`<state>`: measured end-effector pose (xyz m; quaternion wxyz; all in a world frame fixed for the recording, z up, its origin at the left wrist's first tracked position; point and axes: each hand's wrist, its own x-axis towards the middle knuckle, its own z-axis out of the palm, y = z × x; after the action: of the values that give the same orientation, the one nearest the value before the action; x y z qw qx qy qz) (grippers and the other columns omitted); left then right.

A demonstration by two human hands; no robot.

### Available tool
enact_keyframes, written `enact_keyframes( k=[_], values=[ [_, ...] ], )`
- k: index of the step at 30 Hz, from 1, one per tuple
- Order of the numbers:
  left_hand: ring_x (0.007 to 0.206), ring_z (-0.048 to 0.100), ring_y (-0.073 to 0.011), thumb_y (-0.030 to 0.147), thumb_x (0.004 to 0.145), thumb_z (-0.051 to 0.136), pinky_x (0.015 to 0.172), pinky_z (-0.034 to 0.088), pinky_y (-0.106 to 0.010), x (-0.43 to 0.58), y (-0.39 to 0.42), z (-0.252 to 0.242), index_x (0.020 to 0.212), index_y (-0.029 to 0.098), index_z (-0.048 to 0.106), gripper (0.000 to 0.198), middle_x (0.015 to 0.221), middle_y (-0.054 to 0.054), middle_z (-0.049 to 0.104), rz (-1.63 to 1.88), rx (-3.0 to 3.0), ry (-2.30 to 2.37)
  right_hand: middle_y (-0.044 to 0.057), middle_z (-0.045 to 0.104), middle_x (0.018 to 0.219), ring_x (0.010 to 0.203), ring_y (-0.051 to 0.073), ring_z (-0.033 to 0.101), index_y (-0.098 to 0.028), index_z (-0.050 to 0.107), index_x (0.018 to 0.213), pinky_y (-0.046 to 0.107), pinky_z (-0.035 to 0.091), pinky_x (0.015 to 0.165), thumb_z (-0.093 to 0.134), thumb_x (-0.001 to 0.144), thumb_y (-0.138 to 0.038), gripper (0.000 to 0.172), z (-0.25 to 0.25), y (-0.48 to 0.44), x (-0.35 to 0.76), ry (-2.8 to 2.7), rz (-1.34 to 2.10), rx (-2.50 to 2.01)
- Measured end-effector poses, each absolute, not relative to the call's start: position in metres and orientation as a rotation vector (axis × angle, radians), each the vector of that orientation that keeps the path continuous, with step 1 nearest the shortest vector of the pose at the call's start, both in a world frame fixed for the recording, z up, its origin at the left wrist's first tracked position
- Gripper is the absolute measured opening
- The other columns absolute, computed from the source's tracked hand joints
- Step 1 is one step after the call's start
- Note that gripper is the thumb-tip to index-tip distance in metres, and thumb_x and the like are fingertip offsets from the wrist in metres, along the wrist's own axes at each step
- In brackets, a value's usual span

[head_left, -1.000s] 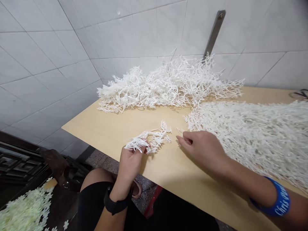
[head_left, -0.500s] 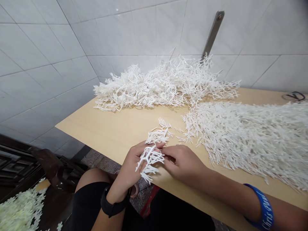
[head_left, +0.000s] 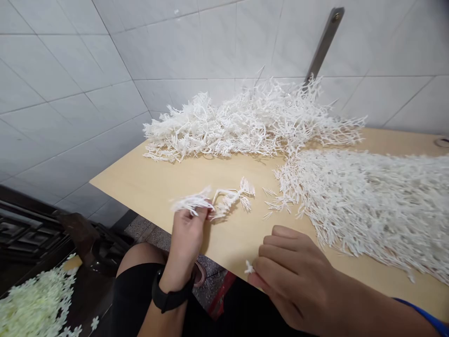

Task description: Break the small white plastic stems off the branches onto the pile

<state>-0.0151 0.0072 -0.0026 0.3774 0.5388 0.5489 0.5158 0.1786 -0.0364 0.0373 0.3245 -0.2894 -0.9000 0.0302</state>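
My left hand point(head_left: 185, 229) grips one end of a white plastic coral-like branch point(head_left: 228, 199), whose forked tips rest on the pale wooden table point(head_left: 168, 182). Near the table's front edge, my right hand point(head_left: 291, 276) pinches a tiny white sprig point(head_left: 249, 267) between its fingertips. A loose heap of white branches point(head_left: 245, 124) lies along the wall, beyond both hands. To the right of my right hand spreads a dense white mat of fine branches point(head_left: 372, 210).
White tiled walls point(head_left: 87, 70) meet behind the table, with a metal strip point(head_left: 324, 47) fixed upright on them. Pale green flower-shaped pieces point(head_left: 38, 299) lie low at the left, beside my knee point(head_left: 140, 257). A dark carved wooden object point(head_left: 31, 234) stands at the left.
My right hand has left the branch in my left hand and moved down toward the table's front edge, now pinching a small sprig. The branch has swung back onto the table.
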Motion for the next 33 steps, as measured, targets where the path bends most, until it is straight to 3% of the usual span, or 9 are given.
enact_keyframes(
  k=[6,10,17,21,23,25,27,30,33],
  values=[
    [0.081,0.064,-0.0181,0.024,0.084,0.056,0.079,0.049,-0.027,-0.018,0.007,-0.009,0.078,0.017,0.067,0.014,0.082,-0.004,0.069,1.282,1.446,1.390,0.007,0.071,0.078,0.068,0.017,0.059,-0.013,0.068,0.092,0.030,0.036,0.063,0.052,0.093,-0.008,0.018,0.018,-0.011,0.196,-2.246,-0.066,-0.911],
    [0.077,0.064,-0.0179,0.030,0.086,0.056,0.077,0.049,-0.027,-0.022,0.008,-0.011,0.074,0.017,0.065,0.020,0.077,-0.003,0.068,1.272,1.501,1.410,0.006,0.073,0.081,0.072,0.019,0.063,-0.016,0.070,0.092,0.033,0.038,0.071,0.054,0.093,-0.013,0.016,0.013,0.001,0.209,-2.219,-0.104,-1.119],
    [0.100,0.065,-0.0233,0.025,0.087,0.055,0.092,0.048,-0.032,-0.025,0.008,-0.008,0.089,0.017,0.070,0.017,0.100,-0.008,0.072,1.270,1.581,1.348,0.015,0.065,0.115,0.108,0.033,0.057,-0.014,0.064,0.115,0.052,0.036,0.091,0.045,0.078,0.002,0.045,0.016,0.001,0.212,-2.060,-0.233,-1.473],
    [0.097,0.064,-0.0221,0.026,0.089,0.055,0.092,0.049,-0.033,-0.025,0.005,-0.008,0.092,0.016,0.070,0.018,0.099,-0.008,0.072,1.284,1.555,1.283,0.011,0.069,0.105,0.097,0.025,0.063,-0.018,0.064,0.113,0.042,0.050,0.084,0.043,0.080,-0.002,0.042,0.011,-0.008,0.199,-2.023,0.372,-1.152],
    [0.093,0.065,-0.0215,0.030,0.090,0.056,0.091,0.049,-0.033,-0.024,0.005,-0.009,0.092,0.016,0.070,0.021,0.095,-0.008,0.071,1.304,1.528,1.288,0.008,0.071,0.100,0.084,0.020,0.067,-0.020,0.063,0.112,0.036,0.056,0.075,0.042,0.084,-0.007,0.037,0.007,-0.010,0.192,-1.861,0.812,-1.157],
    [0.086,0.066,-0.0205,0.035,0.092,0.053,0.086,0.051,-0.032,-0.022,0.006,-0.012,0.093,0.015,0.070,0.026,0.091,-0.008,0.071,1.321,1.454,1.288,0.009,0.071,0.103,0.084,0.019,0.069,-0.020,0.062,0.113,0.036,0.057,0.077,0.043,0.087,-0.013,0.033,0.004,-0.008,0.190,-1.642,1.050,-1.278],
    [0.082,0.066,-0.0192,0.038,0.093,0.051,0.081,0.053,-0.031,-0.021,0.006,-0.015,0.095,0.015,0.070,0.030,0.091,-0.009,0.072,1.336,1.347,1.242,0.011,0.067,0.117,0.104,0.023,0.066,-0.020,0.060,0.118,0.044,0.052,0.094,0.045,0.088,-0.016,0.034,0.001,-0.004,0.192,-1.533,1.000,-1.395],
    [0.077,0.067,-0.0173,0.039,0.092,0.055,0.075,0.055,-0.028,-0.021,0.006,-0.015,0.098,0.014,0.070,0.030,0.095,-0.010,0.073,1.332,1.243,1.137,0.010,0.055,0.138,0.132,0.027,0.047,-0.024,0.057,0.127,0.052,0.037,0.110,0.048,0.087,-0.014,0.043,0.001,-0.001,0.198,-1.540,0.718,-1.471],
    [0.073,0.066,-0.0163,0.039,0.090,0.058,0.074,0.056,-0.028,-0.021,0.003,-0.005,0.103,0.013,0.070,0.031,0.094,-0.010,0.074,1.273,1.308,1.091,0.009,0.058,0.133,0.124,0.025,0.054,-0.024,0.058,0.123,0.045,0.044,0.104,0.046,0.088,-0.013,0.038,0.003,-0.005,0.198,-1.638,0.558,-1.366]
  ],
)
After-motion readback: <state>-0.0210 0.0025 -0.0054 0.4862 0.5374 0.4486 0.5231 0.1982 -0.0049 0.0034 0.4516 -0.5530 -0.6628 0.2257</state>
